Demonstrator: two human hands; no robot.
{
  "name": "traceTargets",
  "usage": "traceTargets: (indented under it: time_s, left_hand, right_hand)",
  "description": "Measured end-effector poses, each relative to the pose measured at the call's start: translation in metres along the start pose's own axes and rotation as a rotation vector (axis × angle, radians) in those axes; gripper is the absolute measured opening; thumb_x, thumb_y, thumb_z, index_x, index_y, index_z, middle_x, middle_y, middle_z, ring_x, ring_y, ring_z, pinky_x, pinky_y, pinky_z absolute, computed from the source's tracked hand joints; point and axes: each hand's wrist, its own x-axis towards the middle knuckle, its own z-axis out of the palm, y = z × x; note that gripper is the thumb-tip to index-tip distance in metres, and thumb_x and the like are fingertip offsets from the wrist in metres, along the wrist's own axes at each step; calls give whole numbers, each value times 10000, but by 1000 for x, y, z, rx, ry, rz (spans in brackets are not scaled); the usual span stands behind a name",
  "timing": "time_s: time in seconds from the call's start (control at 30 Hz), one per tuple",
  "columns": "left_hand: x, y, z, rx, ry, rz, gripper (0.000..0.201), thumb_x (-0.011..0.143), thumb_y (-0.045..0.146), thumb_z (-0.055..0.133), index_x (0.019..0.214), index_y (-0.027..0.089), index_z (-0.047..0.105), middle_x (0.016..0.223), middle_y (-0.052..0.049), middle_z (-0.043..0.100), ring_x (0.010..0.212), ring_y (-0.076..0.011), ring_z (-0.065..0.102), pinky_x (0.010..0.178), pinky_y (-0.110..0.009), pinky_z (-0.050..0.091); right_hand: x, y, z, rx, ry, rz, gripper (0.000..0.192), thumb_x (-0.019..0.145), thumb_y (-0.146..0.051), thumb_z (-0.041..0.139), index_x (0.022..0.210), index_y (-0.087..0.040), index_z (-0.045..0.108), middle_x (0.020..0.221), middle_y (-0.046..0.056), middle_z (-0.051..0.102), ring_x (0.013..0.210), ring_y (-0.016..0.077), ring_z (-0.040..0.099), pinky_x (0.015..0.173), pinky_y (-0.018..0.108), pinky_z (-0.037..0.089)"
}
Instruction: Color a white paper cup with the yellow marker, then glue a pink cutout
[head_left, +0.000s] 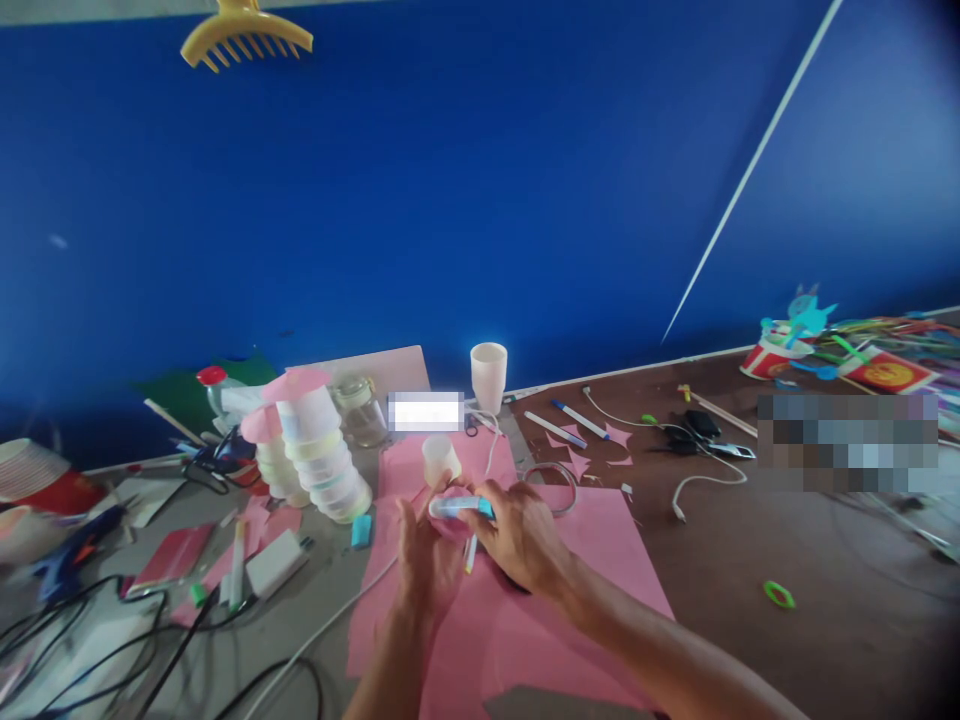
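Note:
My right hand (525,525) is closed around a glue stick (459,507), a pale blue tube with a turquoise end, held sideways. Under the tube, my left hand (431,545) holds a small pink paper piece (448,527), partly covered by the fingers and the tube. The glue stick appears to touch that paper. Just beyond my left fingertips stands a white paper cup (439,458). Large pink paper sheets (540,640) lie beneath both hands. A turquoise cap (361,532) stands to the left of the sheets.
Stacked cups with pink paper tops (319,450) and a glass jar (360,410) stand at left. A tall white cup (489,375) is at the back by the blue wall. Markers (555,430), pink scraps (577,463) and cables (712,478) lie right; a glue gun (67,560) lies far left.

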Motion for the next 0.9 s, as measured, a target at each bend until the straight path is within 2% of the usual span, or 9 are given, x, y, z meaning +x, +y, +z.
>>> traceTargets:
  time_s: [0.13,0.27,0.37,0.47,0.57,0.7,0.83,0.9]
  left_hand:
    - [-2,1,2,10,-15,6,644,941,631,470,1350,165,646,1072,-141,778,999,-268,718,985,-398,511]
    - [-2,1,4,9,-15,21,608,958,615,447,1264,160,709,1107,-143,778,1030,-256,715,957,-362,523]
    - [-1,1,4,21,-2,21,620,975,614,395,1268,165,706,1159,-148,766,1069,-273,707,983,-396,514]
    - [1,5,-1,6,-11,-28,678,986,628,313,1309,155,676,1209,-155,749,1134,-289,684,1022,-419,494]
    - [3,14,-10,-19,-91,-68,680,990,617,303,1380,155,615,1250,-166,732,1187,-298,664,1017,-423,500]
    - [6,24,-21,-13,-186,-139,676,990,604,327,1435,145,548,1287,-186,711,1128,-295,694,931,-419,550]
    - [7,24,-23,29,-176,-170,657,1014,569,281,1373,125,604,1202,-187,749,1029,-278,734,825,-383,587]
    - [6,21,-20,62,-146,-178,684,1007,591,276,1358,114,619,1189,-195,752,1068,-297,722,857,-411,586]
  right_hand:
    - [1,1,2,63,21,-44,177,950,-367,632,957,-195,670,786,51,798,674,229,717,690,322,409]
    - [-1,2,5,83,87,-99,135,968,-322,609,1015,-208,663,840,42,799,689,211,701,768,344,379]
    - [-3,1,4,57,103,-132,99,958,-264,615,1033,-217,660,829,30,778,691,209,684,765,356,344]
    - [-3,1,2,55,97,-233,97,947,-214,622,1039,-220,651,824,23,752,720,206,680,795,362,324]
    - [-2,2,-1,104,99,-330,126,942,-200,621,1066,-214,632,885,34,747,774,198,680,833,360,314]
    - [0,5,-4,170,86,-397,137,934,-208,610,1070,-219,623,892,31,752,806,191,668,818,353,306]
    - [1,6,-7,151,65,-484,159,928,-186,597,1083,-205,631,889,38,750,808,194,664,799,362,312]
    - [-1,5,-6,137,69,-519,181,933,-196,597,1111,-194,629,902,49,752,828,205,673,803,371,321]
